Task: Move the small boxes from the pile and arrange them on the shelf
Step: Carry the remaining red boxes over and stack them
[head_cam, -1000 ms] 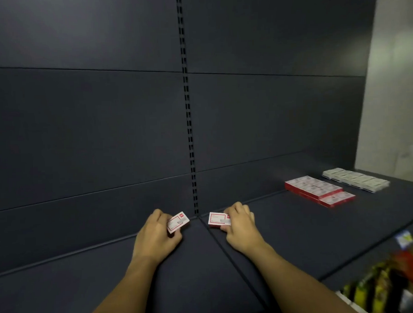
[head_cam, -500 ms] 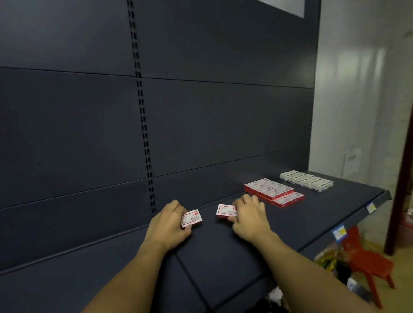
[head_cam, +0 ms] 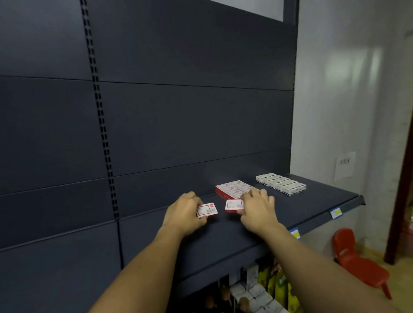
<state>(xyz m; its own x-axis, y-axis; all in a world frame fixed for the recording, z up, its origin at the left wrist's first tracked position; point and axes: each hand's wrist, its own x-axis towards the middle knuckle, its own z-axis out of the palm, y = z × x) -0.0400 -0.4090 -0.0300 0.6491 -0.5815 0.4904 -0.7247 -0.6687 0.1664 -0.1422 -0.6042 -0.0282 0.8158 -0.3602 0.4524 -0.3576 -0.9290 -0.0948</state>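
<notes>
Filling most of the view, a dark blue-grey metal shelving unit (head_cam: 150, 111) is standing with slotted uprights, and its one deep shelf (head_cam: 229, 236) is jutting out toward the viewer at about chest height. To the right, a pale wall (head_cam: 354, 76) is showing, with a red plastic chair (head_cam: 359, 263) sitting on the floor below and packaged goods (head_cam: 263, 294) crowding the lower level under the shelf. Near the back of the shelf, a flat block of red-and-white small boxes (head_cam: 231, 188) is lying in neat rows, and well to its right a row of white boxes (head_cam: 281, 183) is lying near the shelf's far end. Two bare forearms are reaching in from below. The left hand (head_cam: 184, 212) is pinching one red-and-white small box (head_cam: 207, 210) between thumb and curled fingers, holding it low over the shelf or on it; which is hard to tell. The right hand (head_cam: 257, 208) is curling around a second red-and-white box (head_cam: 234, 205), which is lying just in front of the red block, with that hand overlapping the block's near corner. The two held boxes are sitting side by side, close but apart, between the hands. Judging by this, the placing step is under way: both boxes are being brought to the arranged red group. The next move is likely calling for sliding each box flush against the block's edge, squaring it with the rows, then letting go without nudging the neighbours.
</notes>
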